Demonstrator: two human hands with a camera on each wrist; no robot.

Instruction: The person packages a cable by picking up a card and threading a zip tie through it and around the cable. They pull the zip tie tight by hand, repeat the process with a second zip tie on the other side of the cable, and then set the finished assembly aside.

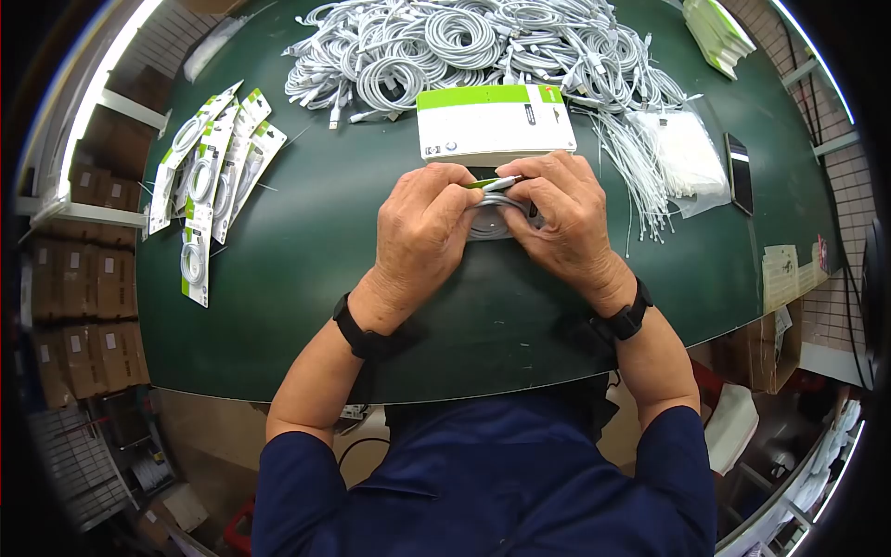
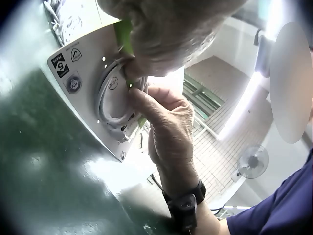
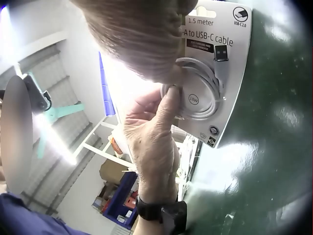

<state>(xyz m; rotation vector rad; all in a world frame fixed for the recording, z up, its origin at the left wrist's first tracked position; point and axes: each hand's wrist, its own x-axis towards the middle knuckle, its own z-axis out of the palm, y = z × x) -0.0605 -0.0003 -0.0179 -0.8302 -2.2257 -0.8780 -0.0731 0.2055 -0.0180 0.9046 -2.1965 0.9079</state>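
Observation:
Both hands meet over a printed card (image 2: 85,110) with a coiled light grey cable (image 3: 214,93) lying on its face. My left hand (image 1: 419,225) pinches the coil and card from the left, thumb and fingers curled. On the other side my right hand (image 1: 568,218) grips the coil with thumb and fingertips. In the right wrist view the card (image 3: 237,73) shows a USB plug beside the coil. Fingers hide part of the coil and the card's middle. A white and green box (image 1: 492,128) lies just beyond the hands.
A large heap of coiled cables (image 1: 464,42) covers the table's far side. Carded cables (image 1: 200,176) lie at left. White ties (image 1: 636,167), a clear bag (image 1: 682,153) and a phone (image 1: 739,174) are at right, with green-white cards (image 1: 715,37) at the far right corner.

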